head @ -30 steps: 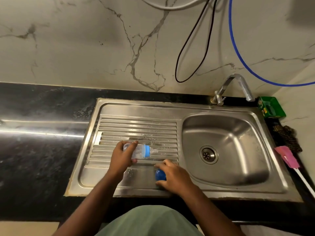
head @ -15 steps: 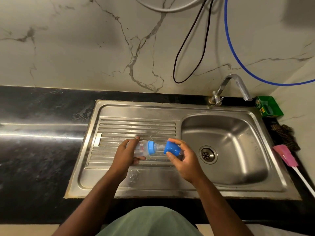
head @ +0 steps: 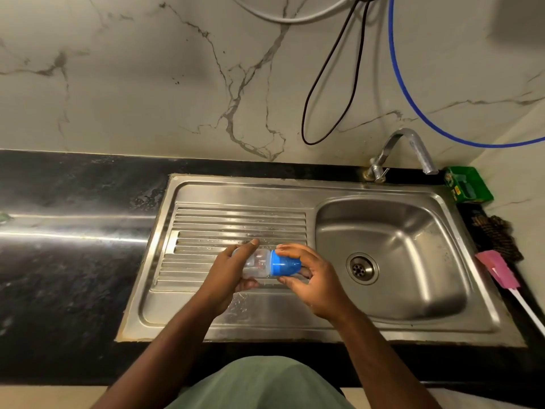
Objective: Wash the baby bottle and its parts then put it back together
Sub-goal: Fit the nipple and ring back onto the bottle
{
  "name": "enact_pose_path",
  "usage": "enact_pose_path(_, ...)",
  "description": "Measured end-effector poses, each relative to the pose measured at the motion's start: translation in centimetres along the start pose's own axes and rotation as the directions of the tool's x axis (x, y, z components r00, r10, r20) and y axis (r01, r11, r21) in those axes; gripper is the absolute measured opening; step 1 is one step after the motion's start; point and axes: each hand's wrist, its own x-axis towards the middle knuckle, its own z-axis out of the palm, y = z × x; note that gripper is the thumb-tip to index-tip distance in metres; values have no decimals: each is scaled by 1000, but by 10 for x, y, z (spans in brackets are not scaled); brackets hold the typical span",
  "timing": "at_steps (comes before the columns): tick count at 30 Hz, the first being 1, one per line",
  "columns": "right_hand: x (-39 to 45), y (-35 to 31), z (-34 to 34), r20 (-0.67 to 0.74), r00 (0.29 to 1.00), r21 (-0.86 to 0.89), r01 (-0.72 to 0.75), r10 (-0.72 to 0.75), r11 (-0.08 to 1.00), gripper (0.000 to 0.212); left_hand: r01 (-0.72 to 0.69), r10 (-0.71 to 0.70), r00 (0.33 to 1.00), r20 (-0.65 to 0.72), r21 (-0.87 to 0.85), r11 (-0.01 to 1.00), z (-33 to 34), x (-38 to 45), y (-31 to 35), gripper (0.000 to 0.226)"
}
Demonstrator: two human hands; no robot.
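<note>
Clear plastic bottle [head: 256,264] in left hand [head: 227,276], right fingers [head: 287,248] gripping domed blue cap [head: 285,263].

I'm holding the clear bottle [head: 256,265] sideways in my left hand [head: 228,268] over the drainboard [head: 206,228]. My right hand [head: 314,278] is gripping the blue cap [head: 285,263], seated on the bottle's neck. Basin [head: 392,246] to the right.
</note>
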Motion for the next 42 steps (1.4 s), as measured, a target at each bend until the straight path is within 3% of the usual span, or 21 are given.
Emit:
enact_pose_path(11, 2, -8, -12, 91, 983, -95, -150, 159, 984, 43, -183, 172, 983, 68, 200, 963, 6, -8, -4, 50)
enact_pose_path(16, 4, -11, -8, 94, 930, -7, -357, 356, 934, 32, -283, 268, 959, 93, 277, 918, 4, -6, 2, 40)
enact_pose_path(19, 7, -12, -6, 67, 959, 21, -277, 275, 961, 50, -257, 246, 966, 78, 249, 934, -2, 2, 14, 39)
enact_pose_path(21, 7, -9, -10, 42, 990, -88, -134, 138, 987, 67, -223, 219, 975, 43, 223, 949, -6, 4, 19, 40)
enact_pose_path(24, 6, -6, -12, 39, 999, -184, 31, -24, 982, 60, -188, 179, 982, 57, 224, 956, -9, 4, 20, 38)
enact_pose_path(27, 7, -8, -13, 73, 997, -134, -20, 30, 991, 45, -184, 171, 982, 81, 200, 962, -3, 0, 17, 37)
enact_pose_path(29, 11, -14, -14, 83, 981, -5, -177, 177, 984, 36, -207, 198, 978, 63, 200, 958, 0, -3, 15, 35)
enact_pose_path(31, 14, -17, -13, 118, 939, 91, -334, 322, 938, 44, -247, 241, 969, 57, 250, 936, 0, -4, 15, 32)
enact_pose_path(33, 14, -15, -13, 133, 917, 53, -386, 377, 921, 51, -264, 257, 964, 64, 275, 924, -2, -3, 18, 32)
enact_pose_path(35, 10, -14, -14, 103, 944, 0, -315, 313, 949, 56, -255, 248, 967, 59, 267, 929, -4, -1, 21, 34)
enact_pose_path(38, 6, -7, -13, 12, 996, -39, -84, 85, 996, 58, -223, 217, 975, 49, 207, 953, -4, -1, 20, 37)
enact_pose_path(42, 7, -11, -10, 45, 994, 3, -98, 98, 995, 42, -227, 221, 974, 55, 183, 957, 2, -5, 15, 35)
